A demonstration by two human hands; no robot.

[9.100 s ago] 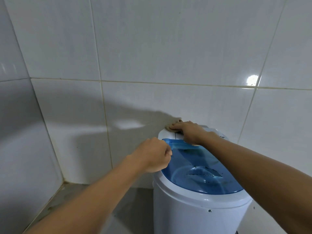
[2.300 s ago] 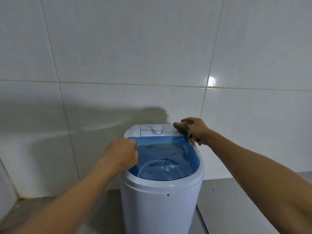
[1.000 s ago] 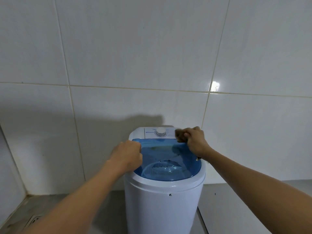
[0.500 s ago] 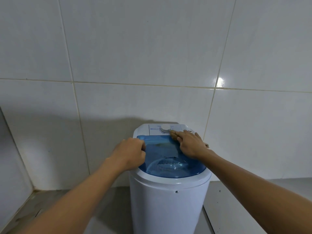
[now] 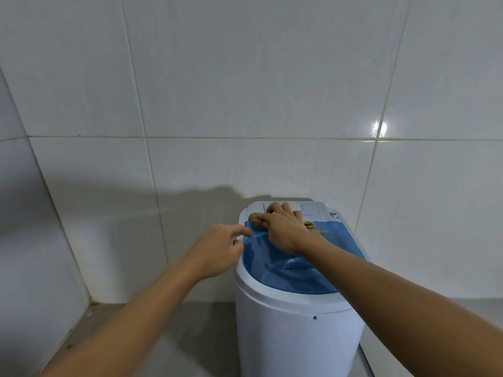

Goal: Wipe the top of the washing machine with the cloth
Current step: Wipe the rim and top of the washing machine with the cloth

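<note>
The cloth (image 5: 256, 220), a tan bunched rag, lies on the top of the washing machine (image 5: 296, 319) at its back left corner, straddling the seam where the white control panel (image 5: 309, 209) meets the blue translucent lid (image 5: 275, 265); a frayed end trails out to the right of the wrist, over the lid's rear edge. The right hand (image 5: 283, 227) presses down on it palm-first, fingers curled over the wad and bearing on it rather than lifting it, which looks like the way to keep the rag flat against the plastic while it is dragged along the seam; most of the cloth is hidden under the palm. The left hand (image 5: 217, 248) sits at the machine's left rim, loosely open, forefinger and thumb reaching to the lid's edge; whether it actually pinches the rim I cannot tell; its likely purpose is to steady the light tub so the rubbing does not rock it. The machine stands on a grey floor (image 5: 163, 336) close against a white tiled wall (image 5: 245, 91), so the far strip of the panel has to be reached with arms stretched forward; the front of the lid appears not yet covered by this pass.
</note>
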